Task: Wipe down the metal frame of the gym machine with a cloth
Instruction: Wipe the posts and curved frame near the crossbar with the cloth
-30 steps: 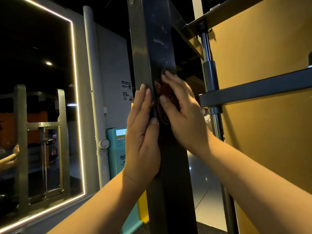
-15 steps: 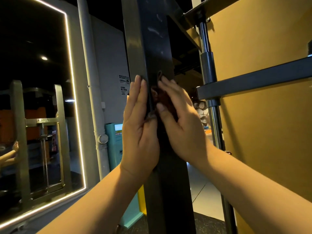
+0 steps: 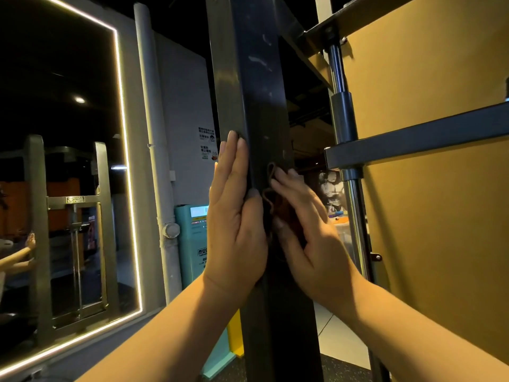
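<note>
From my remote seat I see the upright post (image 3: 259,106) of the machine's dark metal frame running top to bottom through the middle of the head view, with pale smears on its upper face. The left hand (image 3: 234,224) lies flat on the post's left edge, its fingers (image 3: 234,161) straight and close together pointing up, and the thumb is laid across the front face. The right hand (image 3: 311,230) is on the other side at about the same height. Its fingers (image 3: 292,186) are extended and only slightly bent, and they press the cloth (image 3: 270,199) against the post rather than curling round it. The cloth is dark, reddish-brown where light catches it, bunched between that palm and the metal, and a folded edge shows just beside the left thumb. I cannot tell how far it reaches under the hand. To the right of the post a chrome guide rod (image 3: 355,216) stands upright, and a dark crossbar (image 3: 413,139) runs off it in front of an ochre wall (image 3: 440,244). To the left there is a mirror (image 3: 68,188) with a lit border that reflects a frame and a pair of forearms. Beside it are a white pipe (image 3: 154,133), some printed notices (image 3: 206,142) on a grey wall and, low down, a teal kiosk (image 3: 192,238).
</note>
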Demonstrator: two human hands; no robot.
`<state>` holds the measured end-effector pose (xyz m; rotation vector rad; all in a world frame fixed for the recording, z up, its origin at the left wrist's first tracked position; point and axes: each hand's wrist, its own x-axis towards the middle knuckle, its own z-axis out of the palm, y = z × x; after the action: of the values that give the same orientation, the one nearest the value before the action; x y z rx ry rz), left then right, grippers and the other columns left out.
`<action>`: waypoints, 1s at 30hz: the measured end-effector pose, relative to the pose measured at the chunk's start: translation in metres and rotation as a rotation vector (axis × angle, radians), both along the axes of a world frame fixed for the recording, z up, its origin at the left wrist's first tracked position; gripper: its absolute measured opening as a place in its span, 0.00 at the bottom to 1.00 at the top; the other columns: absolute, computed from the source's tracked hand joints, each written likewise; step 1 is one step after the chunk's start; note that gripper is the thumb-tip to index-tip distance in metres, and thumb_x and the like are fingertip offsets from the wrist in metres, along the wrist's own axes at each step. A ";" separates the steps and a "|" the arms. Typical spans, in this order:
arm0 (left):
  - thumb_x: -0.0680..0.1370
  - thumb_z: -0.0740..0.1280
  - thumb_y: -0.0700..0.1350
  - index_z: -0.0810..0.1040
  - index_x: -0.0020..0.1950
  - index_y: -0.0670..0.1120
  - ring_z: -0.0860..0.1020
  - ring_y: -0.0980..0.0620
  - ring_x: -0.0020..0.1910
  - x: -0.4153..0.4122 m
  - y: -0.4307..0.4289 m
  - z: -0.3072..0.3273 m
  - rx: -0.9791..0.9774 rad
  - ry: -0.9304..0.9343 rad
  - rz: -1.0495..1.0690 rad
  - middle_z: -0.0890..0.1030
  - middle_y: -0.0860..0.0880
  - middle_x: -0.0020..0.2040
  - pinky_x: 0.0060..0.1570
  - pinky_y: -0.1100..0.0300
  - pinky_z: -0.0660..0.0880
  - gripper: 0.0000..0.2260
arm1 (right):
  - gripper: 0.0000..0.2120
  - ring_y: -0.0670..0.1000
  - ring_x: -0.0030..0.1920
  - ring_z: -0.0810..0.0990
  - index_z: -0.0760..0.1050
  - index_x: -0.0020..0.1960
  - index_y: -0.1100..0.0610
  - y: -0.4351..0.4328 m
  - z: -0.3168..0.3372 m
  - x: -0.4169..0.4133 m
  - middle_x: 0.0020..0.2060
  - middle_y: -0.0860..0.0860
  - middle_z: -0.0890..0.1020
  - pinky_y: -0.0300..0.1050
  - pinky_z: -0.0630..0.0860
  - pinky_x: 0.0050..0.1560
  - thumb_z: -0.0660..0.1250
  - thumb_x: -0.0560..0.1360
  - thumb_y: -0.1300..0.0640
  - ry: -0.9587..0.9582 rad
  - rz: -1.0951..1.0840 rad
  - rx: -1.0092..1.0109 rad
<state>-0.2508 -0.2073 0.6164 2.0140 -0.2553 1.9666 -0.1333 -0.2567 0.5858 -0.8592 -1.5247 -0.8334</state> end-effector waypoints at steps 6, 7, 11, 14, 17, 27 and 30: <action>0.82 0.56 0.35 0.62 0.82 0.42 0.56 0.56 0.83 0.000 0.000 0.000 -0.012 0.007 0.016 0.60 0.50 0.84 0.82 0.45 0.55 0.27 | 0.26 0.44 0.79 0.61 0.63 0.80 0.53 -0.008 0.062 0.012 0.79 0.47 0.65 0.46 0.62 0.78 0.59 0.84 0.48 0.223 0.080 -0.127; 0.82 0.56 0.35 0.62 0.82 0.43 0.56 0.57 0.83 0.000 0.000 -0.001 -0.017 0.006 0.009 0.60 0.50 0.84 0.82 0.45 0.55 0.27 | 0.26 0.44 0.78 0.62 0.64 0.79 0.52 -0.009 0.062 0.012 0.78 0.47 0.66 0.49 0.64 0.78 0.59 0.84 0.47 0.222 0.096 -0.128; 0.82 0.56 0.36 0.62 0.81 0.43 0.56 0.56 0.83 0.001 -0.002 0.000 -0.017 -0.006 0.017 0.61 0.49 0.83 0.82 0.44 0.55 0.26 | 0.24 0.43 0.79 0.60 0.65 0.78 0.58 -0.006 0.005 0.009 0.78 0.48 0.67 0.41 0.60 0.78 0.61 0.83 0.56 0.169 0.098 -0.071; 0.82 0.56 0.35 0.63 0.81 0.42 0.56 0.56 0.83 0.001 -0.001 -0.001 -0.011 -0.021 0.039 0.61 0.48 0.83 0.82 0.44 0.55 0.26 | 0.25 0.46 0.81 0.57 0.64 0.79 0.61 -0.004 -0.011 0.013 0.79 0.50 0.65 0.42 0.57 0.80 0.61 0.83 0.60 0.084 0.010 -0.084; 0.82 0.56 0.36 0.62 0.81 0.41 0.56 0.55 0.83 0.001 -0.001 -0.001 -0.005 -0.011 0.031 0.61 0.48 0.83 0.82 0.43 0.55 0.26 | 0.27 0.40 0.80 0.54 0.60 0.81 0.56 -0.012 0.038 0.014 0.81 0.47 0.60 0.32 0.54 0.77 0.60 0.84 0.52 0.159 0.065 -0.190; 0.82 0.57 0.36 0.63 0.81 0.41 0.57 0.55 0.83 0.001 -0.004 -0.007 -0.027 -0.032 0.052 0.62 0.47 0.83 0.82 0.46 0.57 0.25 | 0.26 0.42 0.81 0.55 0.62 0.80 0.58 -0.005 0.016 0.016 0.80 0.48 0.62 0.41 0.55 0.80 0.60 0.83 0.57 0.144 0.087 -0.148; 0.82 0.57 0.35 0.63 0.81 0.42 0.57 0.56 0.83 0.001 -0.004 -0.007 -0.027 -0.023 0.072 0.61 0.48 0.83 0.82 0.51 0.56 0.26 | 0.29 0.41 0.80 0.56 0.60 0.81 0.54 -0.013 0.054 0.017 0.80 0.45 0.61 0.42 0.57 0.80 0.59 0.82 0.49 0.189 0.105 -0.214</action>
<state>-0.2495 -0.2117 0.6095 2.0107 -0.1627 2.0265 -0.1162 -0.2693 0.6399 -0.9755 -1.4941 -0.5034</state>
